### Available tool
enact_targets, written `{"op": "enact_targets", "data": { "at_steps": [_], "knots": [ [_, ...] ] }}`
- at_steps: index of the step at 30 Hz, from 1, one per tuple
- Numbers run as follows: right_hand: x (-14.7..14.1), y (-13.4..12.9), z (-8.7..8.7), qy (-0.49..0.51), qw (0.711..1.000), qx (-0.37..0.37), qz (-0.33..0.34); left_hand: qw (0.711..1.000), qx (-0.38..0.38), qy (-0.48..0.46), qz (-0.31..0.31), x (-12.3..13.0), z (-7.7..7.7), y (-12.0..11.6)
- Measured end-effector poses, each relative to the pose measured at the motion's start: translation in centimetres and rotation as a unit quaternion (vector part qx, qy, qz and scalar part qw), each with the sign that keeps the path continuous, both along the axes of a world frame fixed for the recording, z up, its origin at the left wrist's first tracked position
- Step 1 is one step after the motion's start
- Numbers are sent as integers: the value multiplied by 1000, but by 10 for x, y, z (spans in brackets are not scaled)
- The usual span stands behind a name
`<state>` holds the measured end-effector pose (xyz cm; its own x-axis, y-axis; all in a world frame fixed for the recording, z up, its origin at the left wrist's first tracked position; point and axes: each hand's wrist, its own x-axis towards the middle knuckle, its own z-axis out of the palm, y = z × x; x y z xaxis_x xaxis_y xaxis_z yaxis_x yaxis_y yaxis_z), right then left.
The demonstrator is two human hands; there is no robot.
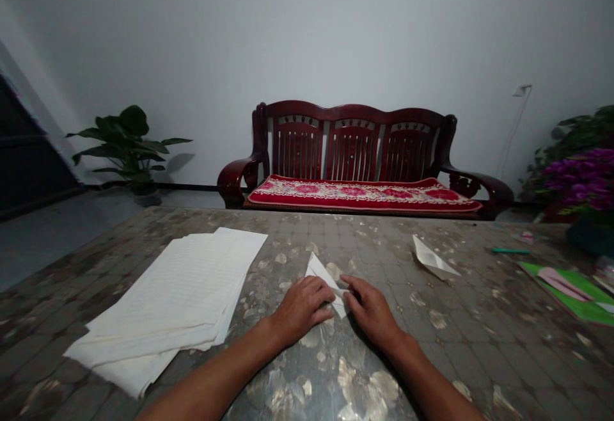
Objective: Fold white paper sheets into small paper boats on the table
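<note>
A folded white paper piece (326,278) lies on the mottled tabletop (384,248), pointed end away from me. My left hand (302,309) rests over its near left part, fingers on the paper. My right hand (371,312) comes in from the other side, its fingertips pressing the fold at the paper's right edge. The paper's middle is hidden under my fingers. To my left lies a thick stack of white lined sheets (167,293), its corners uneven. Another folded white paper piece (432,258) sits farther off to my right, beyond reach of my fingers.
A green folder (570,293) with pink paper on it lies at the right table edge, near a green pen (511,251). Beyond the far table edge stand a dark red wooden bench (355,146) with a red cushion, and potted plants (127,146) on the left.
</note>
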<state>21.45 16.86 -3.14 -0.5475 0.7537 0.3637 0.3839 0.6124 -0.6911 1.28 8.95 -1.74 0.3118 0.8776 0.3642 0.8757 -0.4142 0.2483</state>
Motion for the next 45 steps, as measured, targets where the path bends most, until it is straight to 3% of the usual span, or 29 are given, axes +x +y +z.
{"op": "enact_targets", "data": {
  "at_steps": [5,12,18,24,29,34,45],
  "knots": [
    [-1,-2,1,23,999,-22,-13,996,32,44,-65,0,-2,4],
    [-3,-2,3,58,995,-74,-40,983,109,102,-108,0,1,3],
    [-6,-3,7,66,994,-80,-43,975,168,107,-100,-3,8,4],
    [-7,-6,3,62,998,-27,-15,974,177,125,-64,-3,-1,6],
    [-5,-9,7,30,999,11,25,980,134,140,-50,-3,-4,5],
    [-3,-11,7,1,999,11,35,995,50,83,-28,0,3,4],
    [-5,-9,1,3,1000,-9,-4,996,-32,-4,84,13,1,8]
  ]
}}
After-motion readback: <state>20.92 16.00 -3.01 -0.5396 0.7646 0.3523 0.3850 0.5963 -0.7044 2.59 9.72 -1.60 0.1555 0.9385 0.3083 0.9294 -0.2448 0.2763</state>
